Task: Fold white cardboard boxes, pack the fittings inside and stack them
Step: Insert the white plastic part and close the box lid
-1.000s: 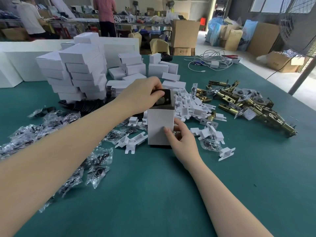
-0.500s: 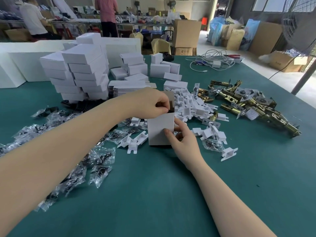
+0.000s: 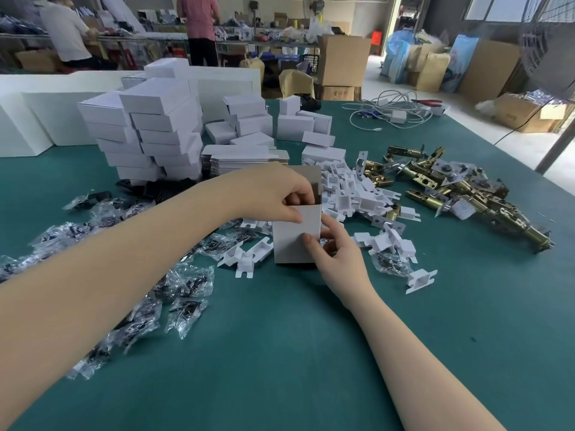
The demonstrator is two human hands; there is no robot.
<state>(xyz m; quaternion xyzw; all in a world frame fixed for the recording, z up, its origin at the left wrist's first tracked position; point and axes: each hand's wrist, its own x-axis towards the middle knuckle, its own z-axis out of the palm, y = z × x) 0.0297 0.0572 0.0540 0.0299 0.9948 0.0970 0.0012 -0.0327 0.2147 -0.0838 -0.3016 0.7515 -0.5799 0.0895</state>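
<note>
A white cardboard box (image 3: 292, 241) stands upright on the green table (image 3: 280, 353), its top open and its back flap raised. My left hand (image 3: 277, 194) is at the box's open top, fingers curled inside the mouth and thumb pinching the front wall's top edge. My right hand (image 3: 337, 256) grips the box's lower right corner, thumb on the front face. What is inside the box is hidden. A tall stack of folded white boxes (image 3: 149, 135) stands at the back left. Brass latch fittings (image 3: 460, 188) lie in a heap at the right.
Small white cardboard inserts (image 3: 351, 194) are piled behind and right of the box. Clear bags of dark screws (image 3: 130, 262) spread across the left. Flat unfolded box blanks (image 3: 239, 160) lie behind my left hand. White cables (image 3: 392, 112) sit far back. Two people stand in the background.
The dark fitting that my left hand held at the box's mouth has gone down inside, out of sight. My left fingers now sit in the opening. My right hand stays on the box.
</note>
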